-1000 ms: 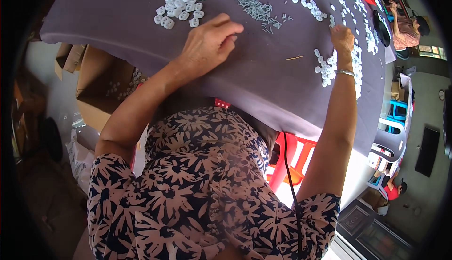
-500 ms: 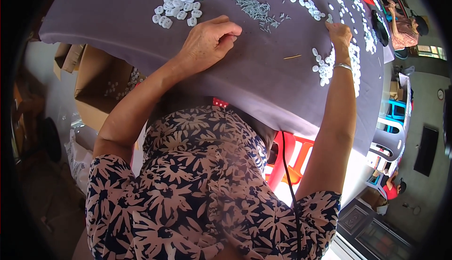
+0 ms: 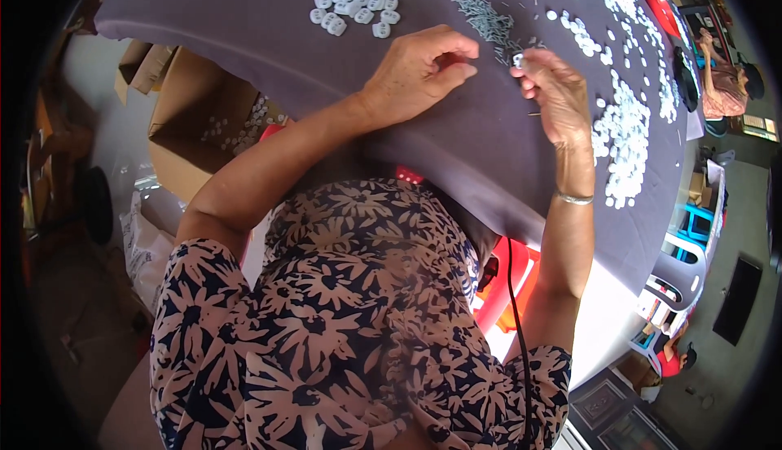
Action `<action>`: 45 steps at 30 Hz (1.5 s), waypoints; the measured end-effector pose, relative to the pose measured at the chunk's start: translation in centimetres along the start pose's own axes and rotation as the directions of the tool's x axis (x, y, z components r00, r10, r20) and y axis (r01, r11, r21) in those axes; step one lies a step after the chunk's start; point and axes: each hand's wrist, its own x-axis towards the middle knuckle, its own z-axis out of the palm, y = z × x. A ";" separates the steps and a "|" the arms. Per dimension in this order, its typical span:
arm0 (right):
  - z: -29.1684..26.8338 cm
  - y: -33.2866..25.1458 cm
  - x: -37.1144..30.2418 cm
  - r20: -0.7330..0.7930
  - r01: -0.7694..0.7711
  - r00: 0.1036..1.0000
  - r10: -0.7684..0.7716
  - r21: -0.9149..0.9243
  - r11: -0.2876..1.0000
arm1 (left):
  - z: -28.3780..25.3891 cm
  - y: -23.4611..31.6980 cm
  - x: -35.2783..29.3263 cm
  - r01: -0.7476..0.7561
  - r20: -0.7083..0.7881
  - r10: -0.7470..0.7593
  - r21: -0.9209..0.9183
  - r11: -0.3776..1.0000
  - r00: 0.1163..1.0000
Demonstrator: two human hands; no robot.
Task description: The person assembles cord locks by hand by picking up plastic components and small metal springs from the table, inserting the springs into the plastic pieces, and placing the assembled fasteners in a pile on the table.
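My right hand (image 3: pixel 556 96) is raised over the dark tablecloth (image 3: pixel 489 136), pinching a small white plastic piece (image 3: pixel 517 60) between thumb and fingertips. Left of it, my left hand (image 3: pixel 423 71) is half curled, its thumb a little apart from the index finger. Its inner fingers are hidden, so anything inside cannot be made out. Just beyond both hands is a heap of small grey screws (image 3: pixel 486 18). Several larger white oval pieces (image 3: pixel 358 2) are piled to the far left of my left hand.
Many small white pieces (image 3: pixel 626 144) cover the table's right side, more spreading to the far right near a red tray (image 3: pixel 661 8). An open cardboard box (image 3: pixel 191 92) with white pieces in it stands below the left table edge. Another person (image 3: pixel 723 83) sits at far right.
My right hand has come from the scattered pieces on the right toward my left hand, with a white piece in its fingertips. My left thumb and index finger have parted. The view has shifted somewhat.
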 end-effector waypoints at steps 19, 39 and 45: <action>5.9 1.4 -1.3 0.093 0.218 0.973 -0.213 -0.051 0.975 | 0.1 -0.6 -0.1 0.138 -0.035 -0.145 -0.157 0.978 0.989; 6.5 1.2 -2.1 -0.065 0.225 0.971 -0.231 -0.081 0.971 | 0.0 -0.3 -0.3 0.126 0.010 -0.125 -0.121 0.985 0.992; 6.5 1.1 -2.1 -0.028 0.302 0.953 -0.303 -0.043 0.952 | -0.5 0.6 -0.2 0.178 0.067 -0.175 -0.055 0.982 0.982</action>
